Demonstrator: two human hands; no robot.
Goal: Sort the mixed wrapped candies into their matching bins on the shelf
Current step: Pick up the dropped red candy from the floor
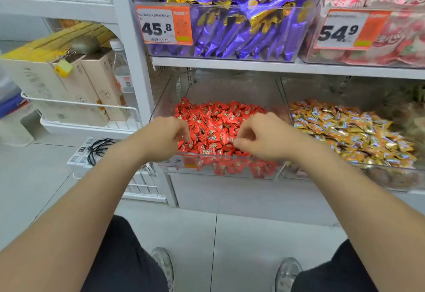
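A clear bin (pixel 230 174) on the lower shelf is filled with red wrapped candies (pixel 213 123). To its right a second clear bin (pixel 345 172) holds gold and orange wrapped candies (pixel 349 130). My left hand (pixel 164 136) reaches into the left front of the red pile, fingers curled down among the wrappers. My right hand (pixel 259 136) is at the right front of the same pile, fingertips pinched at red candies. Whether either hand has a candy in its grip is hidden by the fingers.
Above, clear bins hold purple wrapped sweets (pixel 241 27) and pink-white packets (pixel 379 15), with orange price tags (pixel 164 24). A white wire rack (pixel 80 107) with boxes and a bottle stands left. Barcode labels and a black cord (pixel 96 151) lie on the floor.
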